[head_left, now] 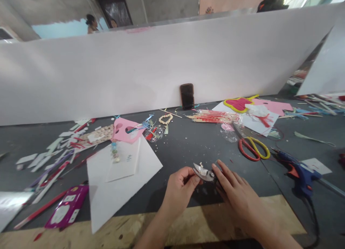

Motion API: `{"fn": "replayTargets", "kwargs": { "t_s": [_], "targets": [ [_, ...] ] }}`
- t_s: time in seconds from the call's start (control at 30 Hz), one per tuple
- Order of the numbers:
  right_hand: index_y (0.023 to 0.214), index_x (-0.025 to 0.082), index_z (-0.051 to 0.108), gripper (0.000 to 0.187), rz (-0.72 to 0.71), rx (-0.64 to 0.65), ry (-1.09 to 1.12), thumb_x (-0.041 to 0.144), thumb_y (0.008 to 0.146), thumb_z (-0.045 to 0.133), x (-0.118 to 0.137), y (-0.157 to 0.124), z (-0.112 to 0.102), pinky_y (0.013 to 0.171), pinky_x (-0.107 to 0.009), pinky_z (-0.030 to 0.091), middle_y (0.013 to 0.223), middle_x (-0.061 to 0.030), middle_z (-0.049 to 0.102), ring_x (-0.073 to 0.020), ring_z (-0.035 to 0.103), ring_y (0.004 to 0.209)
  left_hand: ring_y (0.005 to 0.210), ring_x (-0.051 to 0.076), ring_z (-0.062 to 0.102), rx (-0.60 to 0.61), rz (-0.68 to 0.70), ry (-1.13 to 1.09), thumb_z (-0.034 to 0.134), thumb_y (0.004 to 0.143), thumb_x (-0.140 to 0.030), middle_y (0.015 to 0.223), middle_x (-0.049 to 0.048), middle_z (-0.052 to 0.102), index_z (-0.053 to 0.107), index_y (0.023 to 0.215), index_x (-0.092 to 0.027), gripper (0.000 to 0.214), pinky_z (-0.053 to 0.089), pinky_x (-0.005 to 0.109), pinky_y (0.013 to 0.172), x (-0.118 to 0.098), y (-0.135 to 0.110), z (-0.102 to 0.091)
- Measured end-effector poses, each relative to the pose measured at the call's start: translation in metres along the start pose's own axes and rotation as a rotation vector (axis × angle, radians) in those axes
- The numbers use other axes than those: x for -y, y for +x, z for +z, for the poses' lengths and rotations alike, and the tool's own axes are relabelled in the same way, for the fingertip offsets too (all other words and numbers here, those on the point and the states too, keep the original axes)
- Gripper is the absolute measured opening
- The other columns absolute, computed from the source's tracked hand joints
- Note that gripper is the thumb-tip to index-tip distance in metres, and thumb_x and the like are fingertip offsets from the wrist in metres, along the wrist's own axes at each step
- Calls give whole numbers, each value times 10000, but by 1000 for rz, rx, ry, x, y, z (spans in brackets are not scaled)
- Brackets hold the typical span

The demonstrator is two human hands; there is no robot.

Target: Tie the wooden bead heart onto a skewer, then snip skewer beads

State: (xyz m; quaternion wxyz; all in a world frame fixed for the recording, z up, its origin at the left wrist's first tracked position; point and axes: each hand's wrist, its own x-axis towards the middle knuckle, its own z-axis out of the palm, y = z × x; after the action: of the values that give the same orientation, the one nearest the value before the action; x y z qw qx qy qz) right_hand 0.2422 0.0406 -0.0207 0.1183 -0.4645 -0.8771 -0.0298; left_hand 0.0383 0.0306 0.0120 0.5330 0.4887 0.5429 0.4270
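Above the dark tabletop, my left hand (179,189) pinches the jaw end of what looks like small silver pliers (203,173) between thumb and fingers. White crumbs cling to the metal tip. My right hand (237,195) comes in from the right, with its fingers wrapped over the other end of the tool. The handles are mostly hidden behind that hand. A few white specks lie on the table below.
Red-and-yellow scissors (253,150) and a blue hot glue gun (299,171) lie to the right. White paper sheets (124,184) lie to the left, among pink foam, beads and strips. A phone (187,96) leans against a tall white board (161,62) behind.
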Motion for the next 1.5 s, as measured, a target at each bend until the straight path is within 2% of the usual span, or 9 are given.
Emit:
{"fn": "replayTargets", "kwargs": {
  "t_s": [0.1, 0.2, 0.37, 0.53, 0.73, 1.0, 1.13, 1.3, 1.5],
  "targets": [
    [1438, 240, 278, 572, 17, 15, 84, 222, 878, 396, 0, 1, -2, 792, -413, 504, 1324, -149, 500, -263, 573, 1039, 571, 107, 501, -1, 5, -3, 569, 805, -358, 684, 23, 659, 660, 764, -153, 228, 369, 205, 544, 0, -1, 0],
    [1437, 236, 273, 584, 19, 19, 177, 189, 870, 405, 0, 0, -1, 811, -384, 501, 1169, -125, 585, -228, 583, 986, 583, 112, 512, 7, 23, 9, 568, 806, -352, 689, 25, 661, 660, 756, -151, 226, 374, 205, 549, -1, -2, 0],
    [1419, 226, 307, 685, 11, 54, 216, 47, 762, 385, -2, -2, 0, 785, -334, 510, 1049, -101, 600, -195, 598, 898, 560, 112, 496, -1, -4, 28, 551, 812, -342, 664, 21, 650, 652, 738, -153, 227, 369, 213, 542, -1, -4, 0],
    [1405, 215, 326, 707, 16, 50, 174, 36, 724, 384, -2, -2, 2, 759, -341, 517, 1035, -104, 601, -203, 602, 872, 586, 110, 510, -18, 5, -2, 562, 800, -329, 674, 6, 629, 656, 801, -158, 195, 377, 199, 548, 3, -4, 2],
    [1466, 258, 151, 795, 34, -15, 81, 41, 739, 388, 4, -3, -2, 727, -370, 513, 1107, -112, 591, -237, 585, 912, 533, 96, 474, -82, 55, 105, 532, 831, -324, 574, -20, 575, 656, 739, -168, 220, 353, 191, 520, 2, -5, 5],
    [1476, 282, 6, 912, 7, -27, 82, 10, 694, 388, 7, -4, -8, 710, -380, 508, 1143, -108, 584, -244, 567, 922, 624, 130, 551, -12, 70, 92, 502, 853, -327, 683, 19, 671, 649, 734, -163, 250, 388, 213, 583, -1, -8, 3],
    [1476, 275, 75, 878, 7, -16, 110, -7, 702, 376, 5, -6, -4, 746, -367, 503, 1098, -100, 592, -227, 571, 919, 646, 143, 572, 30, 48, 57, 516, 841, -323, 681, 34, 673, 646, 742, -155, 234, 409, 224, 604, -3, -6, 0],
    [1438, 253, 259, 771, 29, 53, 183, -1, 719, 372, 0, -8, 2, 774, -329, 500, 1058, -91, 593, -196, 587, 895, 632, 138, 566, -6, 57, 82, 515, 837, -318, 695, 36, 676, 654, 748, -151, 235, 408, 220, 591, -2, -7, 1],
    [1437, 232, 248, 808, 52, 169, 328, -9, 677, 379, 2, -9, -6, 855, -346, 474, 1160, -101, 546, -202, 558, 1010, 597, 120, 530, -48, 103, 72, 538, 819, -296, 664, 28, 651, 664, 764, -137, 210, 392, 200, 552, 1, -10, 6]
  ]
}}
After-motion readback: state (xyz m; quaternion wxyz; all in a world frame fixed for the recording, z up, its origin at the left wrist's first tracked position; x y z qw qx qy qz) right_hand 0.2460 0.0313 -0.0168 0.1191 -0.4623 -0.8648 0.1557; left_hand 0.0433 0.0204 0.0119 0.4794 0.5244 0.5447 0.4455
